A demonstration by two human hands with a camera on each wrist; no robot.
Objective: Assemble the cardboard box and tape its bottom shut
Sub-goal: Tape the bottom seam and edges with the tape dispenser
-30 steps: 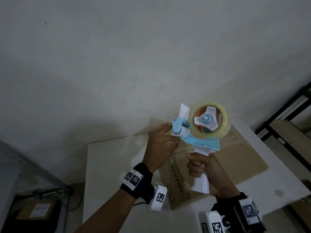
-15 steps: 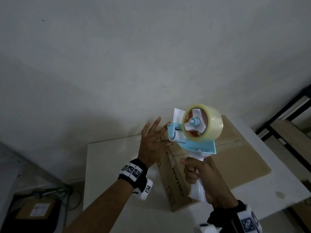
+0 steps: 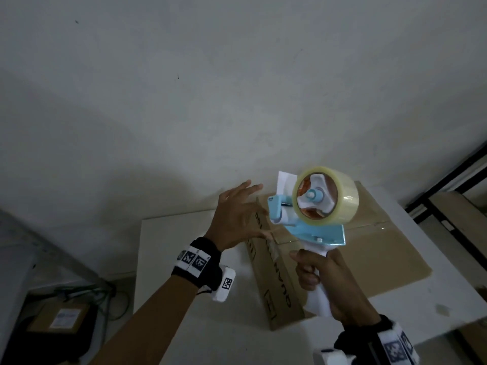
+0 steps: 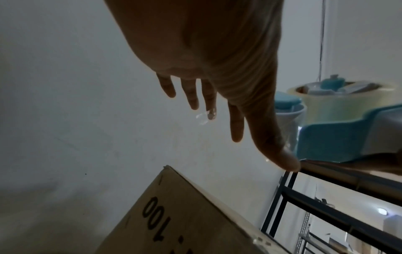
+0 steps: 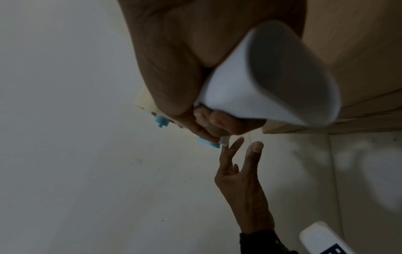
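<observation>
Gripping the white handle of a blue tape dispenser (image 3: pixel 313 219), the right hand (image 3: pixel 326 283) holds it raised above a cardboard box (image 3: pixel 369 248) that lies on the white counter (image 3: pixel 189 259). Beside it, the left hand (image 3: pixel 237 219) hovers with fingers spread and straight, holding nothing, just beside the dispenser's roller. Farther back, clear tape already appears to run along the box's centre seam, so the sealing looks largely done, though how well it has stuck cannot be judged.

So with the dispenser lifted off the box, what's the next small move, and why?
Probably press the left hand onto the tape end at the box edge: its fingers are spread beside it, while the right hand holds the tape dispenser clear above.
</observation>
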